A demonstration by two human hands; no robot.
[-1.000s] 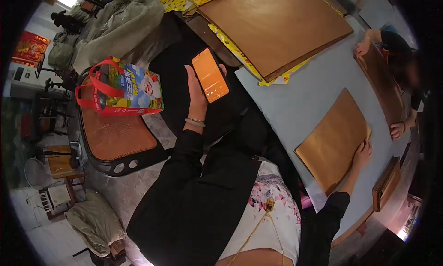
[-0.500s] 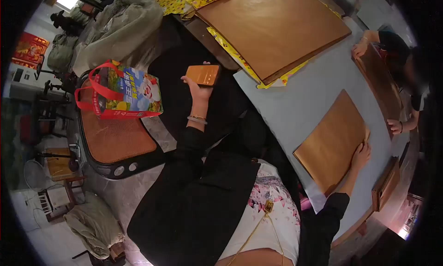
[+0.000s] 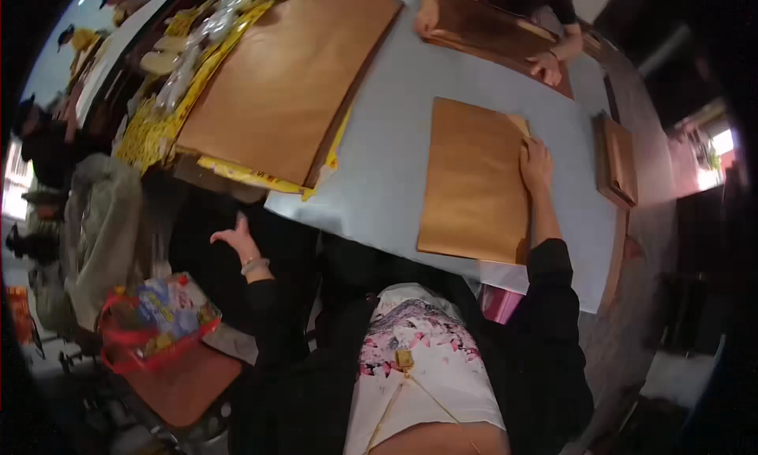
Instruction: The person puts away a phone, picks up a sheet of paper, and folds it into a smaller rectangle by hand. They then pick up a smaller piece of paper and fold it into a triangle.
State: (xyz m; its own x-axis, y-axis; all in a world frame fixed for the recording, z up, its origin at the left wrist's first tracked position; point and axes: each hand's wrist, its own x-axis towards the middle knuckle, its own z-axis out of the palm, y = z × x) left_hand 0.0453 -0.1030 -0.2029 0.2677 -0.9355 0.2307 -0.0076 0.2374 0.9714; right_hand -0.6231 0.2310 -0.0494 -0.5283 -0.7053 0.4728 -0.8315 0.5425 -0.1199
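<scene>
A brown paper sheet or flat bag (image 3: 474, 182) lies on the grey-white tabletop (image 3: 379, 155). On its right edge rests my right hand (image 3: 537, 167), fingers bent over the paper near a lifted corner. Over the dark area left of the table, my left hand (image 3: 235, 238) is empty, its thumb and fingers apart. No phone shows in it. Up and to the left of the paper sits a large stack of brown sheets (image 3: 292, 84) on yellow printed wrapping (image 3: 253, 175).
Across the table a person's hands (image 3: 546, 66) touch a brown paper stack (image 3: 482, 32). Another brown bundle (image 3: 616, 159) lies at the right edge. A colourful bag with red handles (image 3: 170, 317) stands on a chair (image 3: 185, 384) at lower left.
The view has turned toward the table. The phone that was in my left hand is out of sight, and that hand is now empty. My right hand stays at the paper's edge.
</scene>
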